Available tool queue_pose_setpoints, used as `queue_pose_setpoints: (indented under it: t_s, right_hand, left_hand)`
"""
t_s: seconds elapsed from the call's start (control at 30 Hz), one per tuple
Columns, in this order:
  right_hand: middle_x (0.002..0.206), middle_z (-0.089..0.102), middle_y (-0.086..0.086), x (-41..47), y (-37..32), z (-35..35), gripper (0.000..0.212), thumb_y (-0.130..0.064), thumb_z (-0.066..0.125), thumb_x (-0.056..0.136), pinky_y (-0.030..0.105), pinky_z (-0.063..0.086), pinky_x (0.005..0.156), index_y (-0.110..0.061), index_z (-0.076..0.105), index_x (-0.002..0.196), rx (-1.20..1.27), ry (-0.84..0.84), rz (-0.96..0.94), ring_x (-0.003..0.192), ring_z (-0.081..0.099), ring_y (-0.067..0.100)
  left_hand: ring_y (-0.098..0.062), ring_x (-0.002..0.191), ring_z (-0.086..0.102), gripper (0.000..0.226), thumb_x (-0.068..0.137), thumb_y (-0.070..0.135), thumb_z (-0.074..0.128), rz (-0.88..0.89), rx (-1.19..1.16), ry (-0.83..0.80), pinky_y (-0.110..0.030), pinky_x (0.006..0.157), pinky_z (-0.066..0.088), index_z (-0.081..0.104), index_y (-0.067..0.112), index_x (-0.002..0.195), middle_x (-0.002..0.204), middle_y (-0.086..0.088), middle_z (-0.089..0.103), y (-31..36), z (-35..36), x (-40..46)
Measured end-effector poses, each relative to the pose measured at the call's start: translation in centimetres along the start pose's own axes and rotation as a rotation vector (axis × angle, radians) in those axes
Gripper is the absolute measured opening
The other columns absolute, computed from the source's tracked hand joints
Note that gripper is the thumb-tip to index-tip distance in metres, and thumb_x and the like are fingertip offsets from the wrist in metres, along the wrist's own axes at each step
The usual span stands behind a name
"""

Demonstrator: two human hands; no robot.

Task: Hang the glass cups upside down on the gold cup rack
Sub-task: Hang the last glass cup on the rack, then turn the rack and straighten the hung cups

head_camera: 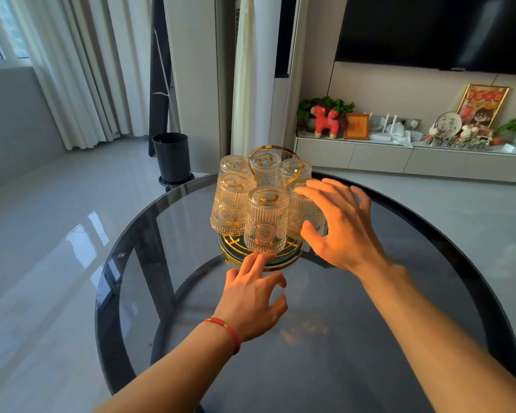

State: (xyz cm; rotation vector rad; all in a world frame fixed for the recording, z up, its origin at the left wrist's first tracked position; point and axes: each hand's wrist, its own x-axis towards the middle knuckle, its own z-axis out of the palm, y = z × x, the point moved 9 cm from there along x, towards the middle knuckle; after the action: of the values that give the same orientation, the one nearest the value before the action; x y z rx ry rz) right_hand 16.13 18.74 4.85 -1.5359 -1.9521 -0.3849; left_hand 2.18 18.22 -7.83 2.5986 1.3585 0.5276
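A gold cup rack (pixel 236 252) with a round dark base and a looped handle stands on the far half of a round glass table (pixel 399 338). Several ribbed glass cups hang upside down on it; the nearest glass cup (pixel 265 225) faces me. My left hand (pixel 252 302) lies low in front of the rack, fingers spread, fingertips at the base rim under the nearest cup. My right hand (pixel 340 231) hovers open beside the right-hand cup (pixel 303 210), fingertips touching or nearly touching its top; I cannot tell which.
A black bin (pixel 171 156) stands on the floor beyond the table. A low TV cabinet (pixel 399 159) with ornaments runs along the right wall. Curtains hang at the left. The table's near half holds only my forearms.
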Motion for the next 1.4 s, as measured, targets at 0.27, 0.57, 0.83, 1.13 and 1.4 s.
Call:
queue_pose_setpoints:
  t_s: [0.27,0.57,0.83,1.13,1.4]
  right_hand:
    - [0.147,0.058,-0.002,-0.3,0.5,-0.8,0.059,-0.033,0.062,0.082,0.053,0.027,0.114,-0.022,0.06,0.139,0.0,-0.004,-0.004,0.14,0.046,0.023]
    - [0.149,0.055,0.003,0.4,0.5,-0.9,0.061,-0.032,0.061,0.083,0.052,0.03,0.115,-0.017,0.057,0.142,0.038,-0.023,-0.022,0.143,0.043,0.022]
    - [0.148,0.056,0.004,0.0,1.4,-0.5,0.062,-0.032,0.058,0.085,0.052,0.026,0.117,-0.013,0.053,0.143,0.084,-0.062,0.039,0.146,0.041,0.022]
    - [0.139,0.062,-0.01,3.1,3.8,-0.6,0.048,-0.039,0.049,0.09,0.029,0.044,0.104,-0.03,0.056,0.136,0.482,-0.036,0.293,0.123,0.053,0.002]
    - [0.126,0.073,-0.008,9.7,4.6,3.6,0.064,-0.065,0.025,0.091,0.043,0.026,0.099,-0.03,0.049,0.139,0.628,-0.328,0.438,0.135,0.044,0.02]
  left_hand:
    - [-0.018,0.142,0.016,0.028,0.091,0.049,0.051,0.015,-0.002,0.009,-0.049,0.105,0.034,0.061,0.038,0.115,0.152,0.006,0.032,-0.1,0.0,-0.1]
    - [-0.02,0.144,0.016,0.027,0.092,0.049,0.052,0.018,-0.008,0.003,-0.051,0.106,0.033,0.061,0.038,0.115,0.154,0.004,0.031,-0.3,0.1,0.0]
    - [-0.02,0.143,0.018,0.03,0.092,0.05,0.049,0.019,0.002,0.01,-0.05,0.105,0.034,0.06,0.038,0.117,0.153,0.004,0.032,-0.6,0.3,0.1]
    - [-0.017,0.137,0.026,0.054,0.09,0.052,0.043,0.0,0.03,0.053,-0.046,0.103,0.036,0.043,0.036,0.142,0.148,0.007,0.039,-0.6,0.1,0.4]
    - [-0.023,0.136,0.031,0.054,0.088,0.048,0.044,0.022,0.081,0.063,-0.047,0.1,0.039,0.046,0.031,0.139,0.148,0.001,0.039,-0.1,-0.2,0.0]
